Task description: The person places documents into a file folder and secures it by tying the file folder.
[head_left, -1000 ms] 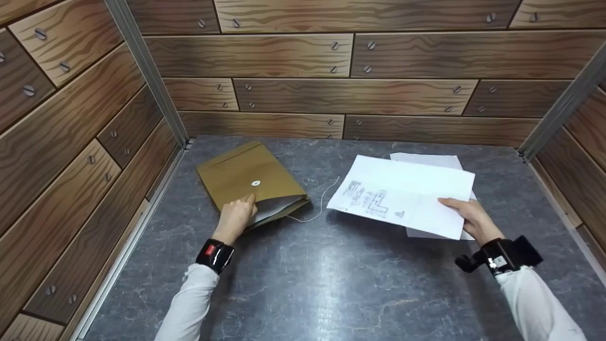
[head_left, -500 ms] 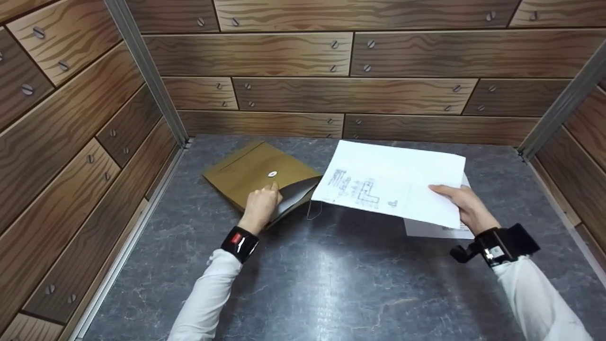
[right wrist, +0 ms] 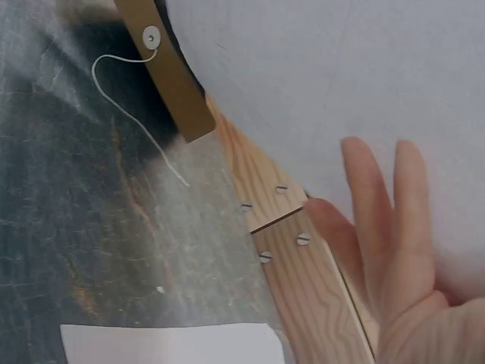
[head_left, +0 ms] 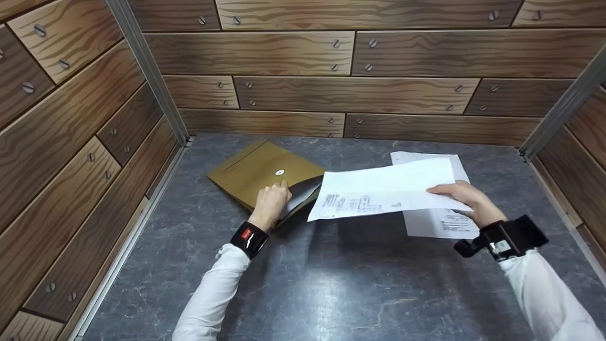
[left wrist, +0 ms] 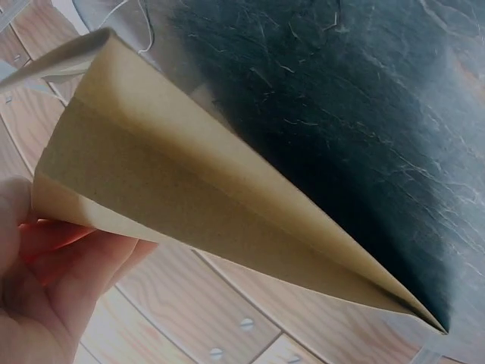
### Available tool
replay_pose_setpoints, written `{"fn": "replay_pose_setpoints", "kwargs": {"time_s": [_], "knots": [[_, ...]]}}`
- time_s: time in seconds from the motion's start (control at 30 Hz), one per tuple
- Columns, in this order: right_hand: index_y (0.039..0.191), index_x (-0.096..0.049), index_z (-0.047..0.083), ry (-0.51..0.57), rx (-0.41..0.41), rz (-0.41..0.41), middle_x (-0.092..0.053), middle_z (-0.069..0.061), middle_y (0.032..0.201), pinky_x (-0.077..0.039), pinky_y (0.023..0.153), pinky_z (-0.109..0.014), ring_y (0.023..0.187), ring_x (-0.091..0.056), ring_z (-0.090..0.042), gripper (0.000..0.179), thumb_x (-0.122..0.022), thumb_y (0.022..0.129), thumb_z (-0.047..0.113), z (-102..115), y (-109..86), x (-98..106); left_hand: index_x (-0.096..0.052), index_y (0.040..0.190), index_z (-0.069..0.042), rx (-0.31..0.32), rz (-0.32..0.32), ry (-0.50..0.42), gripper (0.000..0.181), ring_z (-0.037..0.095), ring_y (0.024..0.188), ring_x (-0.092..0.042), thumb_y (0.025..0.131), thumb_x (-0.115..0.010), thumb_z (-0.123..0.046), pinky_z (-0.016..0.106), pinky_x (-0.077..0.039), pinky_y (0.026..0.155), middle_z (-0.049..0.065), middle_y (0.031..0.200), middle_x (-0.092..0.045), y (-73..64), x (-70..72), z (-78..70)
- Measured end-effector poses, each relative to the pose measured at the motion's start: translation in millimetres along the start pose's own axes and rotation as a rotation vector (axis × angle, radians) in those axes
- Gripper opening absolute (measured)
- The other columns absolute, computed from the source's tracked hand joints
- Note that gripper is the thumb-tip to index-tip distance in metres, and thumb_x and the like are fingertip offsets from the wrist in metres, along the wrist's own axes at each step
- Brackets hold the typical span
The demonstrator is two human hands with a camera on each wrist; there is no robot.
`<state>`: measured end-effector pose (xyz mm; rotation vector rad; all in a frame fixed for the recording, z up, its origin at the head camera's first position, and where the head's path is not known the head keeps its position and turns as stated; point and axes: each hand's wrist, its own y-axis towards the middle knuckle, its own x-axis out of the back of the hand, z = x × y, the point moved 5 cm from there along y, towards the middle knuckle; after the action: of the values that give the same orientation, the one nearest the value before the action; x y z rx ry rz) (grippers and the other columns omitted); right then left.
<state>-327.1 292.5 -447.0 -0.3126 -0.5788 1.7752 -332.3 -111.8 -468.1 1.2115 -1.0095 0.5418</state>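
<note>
A brown string-tie envelope (head_left: pixel 251 168) lies slanted at the back left, its mouth facing right and front. My left hand (head_left: pixel 272 204) grips the upper edge of that mouth and lifts it; the left wrist view shows the gusset (left wrist: pixel 189 174) spread. White paper is visible inside. My right hand (head_left: pixel 475 202) pinches a printed sheet of paper (head_left: pixel 383 182) by its right end, thumb on top and straight fingers (right wrist: pixel 409 205) beneath. The sheet hangs above the table, its left end close by the envelope's mouth. Whether they touch I cannot tell.
Another printed sheet (head_left: pixel 421 225) lies on the grey marbled table (head_left: pixel 360 293), partly under the held one. A white string (right wrist: pixel 129 114) trails from a button (right wrist: pixel 151 38) on the envelope. Wood-patterned walls (head_left: pixel 284 94) enclose the back and sides.
My right hand has brought the sheet left toward the envelope's mouth, and the sheet has tilted flatter. My left hand has shifted right, turning and pulling the envelope along, its mouth wider.
</note>
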Motion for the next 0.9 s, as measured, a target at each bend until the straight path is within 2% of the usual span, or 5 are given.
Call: {"fn": "replay_pose_setpoints", "kwargs": {"time_s": [0.2,0.37,0.53,0.7,0.9], "knots": [[0.090,-0.062,0.003,-0.003,-0.035,0.059,-0.065,-0.012,0.080,-0.050,0.056,-0.030,0.066,-0.062,-0.021,0.025,-0.060,0.084,0.027,6,-3.0,-4,-0.059,0.101,0.009,-0.005,0.025,0.018,0.030,0.032,0.056,-0.059,0.083,-0.056,-0.014,0.040,-0.047,0.046,0.014,0.067,-0.059,1.3,-2.2,-3.1],[0.087,-0.062,0.005,-0.012,-0.025,0.031,-0.064,-0.010,0.077,-0.050,0.056,-0.029,0.064,-0.062,-0.020,0.021,-0.062,0.083,0.026,8,-6.6,-2,-0.059,0.101,0.009,-0.009,0.059,0.017,0.030,0.032,0.058,-0.060,0.084,-0.057,-0.015,0.040,-0.048,0.048,0.014,0.070,-0.060,2.6,-4.5,-5.1],[0.086,-0.061,0.006,-0.020,-0.017,0.014,-0.064,-0.008,0.077,-0.050,0.057,-0.029,0.065,-0.061,-0.019,0.020,-0.064,0.081,0.025,10,-6.1,-4,-0.059,0.101,0.010,-0.019,0.047,0.025,0.030,0.031,0.056,-0.059,0.084,-0.057,-0.014,0.038,-0.048,0.047,0.014,0.069,-0.060,3.5,-4.6,-5.8],[0.081,-0.062,0.006,-0.003,0.042,0.027,-0.064,-0.007,0.074,-0.049,0.054,-0.027,0.062,-0.061,-0.017,0.013,-0.062,0.083,0.019,13,1.1,-12,-0.060,0.102,0.010,-0.035,0.039,0.051,0.031,0.029,0.054,-0.059,0.084,-0.058,-0.014,0.038,-0.048,0.046,0.013,0.067,-0.060,2.6,-4.2,-10.3],[0.071,-0.062,0.009,0.036,0.131,-0.020,-0.060,0.001,0.067,-0.047,0.054,-0.021,0.059,-0.057,-0.009,0.014,-0.058,0.085,0.010,12,10.4,-21,-0.061,0.102,0.009,-0.069,0.048,0.094,0.029,0.027,0.053,-0.059,0.082,-0.054,-0.011,0.036,-0.047,0.043,0.012,0.068,-0.061,2.8,-3.7,-19.1]]}}
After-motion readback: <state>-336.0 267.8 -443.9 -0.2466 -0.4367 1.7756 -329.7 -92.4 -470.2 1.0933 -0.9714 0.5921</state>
